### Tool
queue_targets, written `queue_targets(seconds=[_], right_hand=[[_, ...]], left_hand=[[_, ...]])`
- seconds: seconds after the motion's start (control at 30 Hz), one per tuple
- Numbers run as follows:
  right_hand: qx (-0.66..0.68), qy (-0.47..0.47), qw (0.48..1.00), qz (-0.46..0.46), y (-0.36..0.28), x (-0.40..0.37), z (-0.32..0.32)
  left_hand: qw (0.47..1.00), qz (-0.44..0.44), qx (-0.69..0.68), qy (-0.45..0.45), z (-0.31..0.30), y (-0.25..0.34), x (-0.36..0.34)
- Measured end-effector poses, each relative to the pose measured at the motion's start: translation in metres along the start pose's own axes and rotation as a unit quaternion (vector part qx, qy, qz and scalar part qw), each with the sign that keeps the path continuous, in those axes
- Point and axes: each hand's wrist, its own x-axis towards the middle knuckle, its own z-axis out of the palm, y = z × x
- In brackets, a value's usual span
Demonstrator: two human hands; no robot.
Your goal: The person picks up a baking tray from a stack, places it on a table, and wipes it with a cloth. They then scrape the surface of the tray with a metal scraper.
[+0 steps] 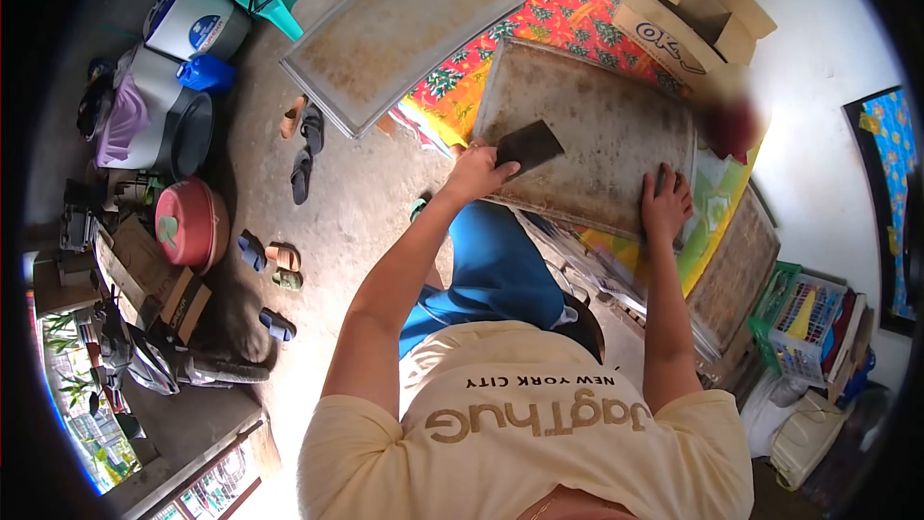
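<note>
Left hand (474, 175): closed around a dark flat scraper (532, 146), thumb lying along the side nearer the right hand.
Scraper's place: against the left hand's fingers, its broad squarish end reaching out beyond them, up and to the right, over the worn tray; whether its edge touches the metal cannot be told.
Right hand (666, 204): unclosed, fingers spread on the tray's surface by its near right corner, with no tool in it.
Worn tray (606, 120): beneath both hands, lying tilted across the desk, its metal brown and blotchy; the left hand is at its left side, the right hand at its near right corner.
Desk covering (587, 2): red and orange cloth with leafy print, showing beyond the worn tray; yellow and green parts show at the right.
Second tray (404, 39): up and left of the worn tray, rust-toned in the middle, grey along the rim.
Third tray (739, 265): lower right, just beyond the right forearm, brownish.
Cardboard box (664, 31): open-topped, past the worn tray's far right corner.
Person's knee (500, 241): in blue cloth, below the near edge of the worn tray.
</note>
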Motion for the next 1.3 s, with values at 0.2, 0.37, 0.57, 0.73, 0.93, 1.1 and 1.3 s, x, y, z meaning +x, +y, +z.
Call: queue_targets(seconds=[0.2, 0.37, 0.57, 0.73, 0.93, 1.1, 1.3], right_hand=[[-0.003, -0.004, 1.000, 0.003, -0.003, 0.000, -0.005], [-0.001, 0.002, 1.000, -0.006, -0.004, 0.001, -0.007], [0.005, 0.006, 1.000, -0.008, -0.003, 0.000, -0.006], [0.007, 0.005, 1.000, -0.008, -0.003, -0.001, -0.007], [0.013, -0.001, 1.000, -0.003, -0.006, 0.000, -0.011], [0.019, 0.010, 1.000, -0.008, -0.001, 0.000, -0.009], [0.033, 0.028, 0.999, -0.009, 0.000, 0.000, -0.007]], left_hand=[[0.951, -0.198, -0.071, 0.225, 0.005, -0.040, 0.026], [0.947, -0.238, -0.014, 0.214, 0.000, -0.037, 0.047], [0.947, -0.227, 0.012, 0.229, -0.002, -0.030, 0.065], [0.955, -0.232, 0.020, 0.186, -0.008, -0.040, 0.084], [0.967, -0.215, 0.035, 0.132, 0.002, -0.035, 0.119], [0.975, -0.213, 0.058, -0.015, -0.008, 0.006, 0.108], [0.995, -0.058, 0.009, -0.082, 0.008, 0.020, 0.054]])
